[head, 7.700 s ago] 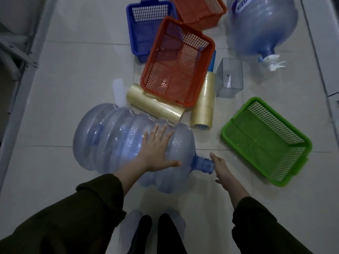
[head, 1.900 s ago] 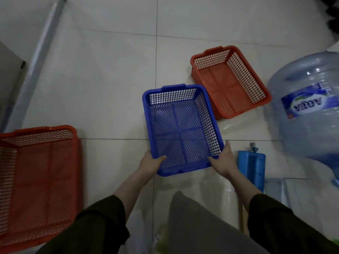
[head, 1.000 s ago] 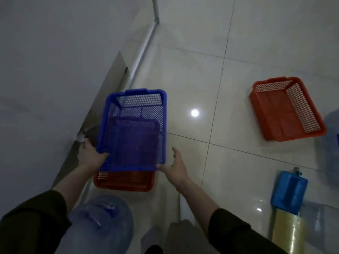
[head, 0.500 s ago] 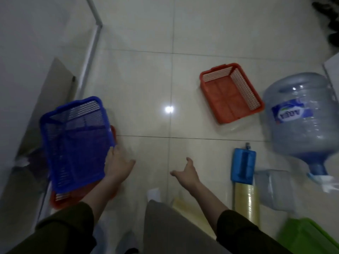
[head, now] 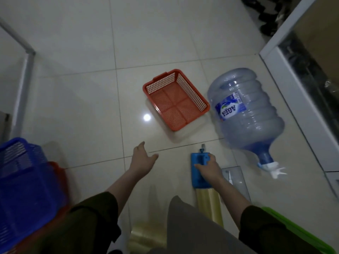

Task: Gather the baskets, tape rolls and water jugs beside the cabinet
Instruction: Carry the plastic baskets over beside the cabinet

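Right hand (head: 209,169): fingers curled over my blue tape dispenser (head: 199,171), which lies on the floor, long axis running away from me (yellowish tape roll (head: 209,204) trailing toward me). Left hand (head: 142,162): open, empty, farther off.

- The blue basket (head: 23,189) runs off the left edge, motion-blurred, hiding most of a red basket (head: 58,173) beneath.
- The green basket (head: 297,233) shows only a rim corner at bottom right.
- The right hand (head: 209,171) covers part of the blue tape dispenser (head: 199,169); whether it grips cannot be told.
- A sleeve hides the tape roll's (head: 209,204) near end.
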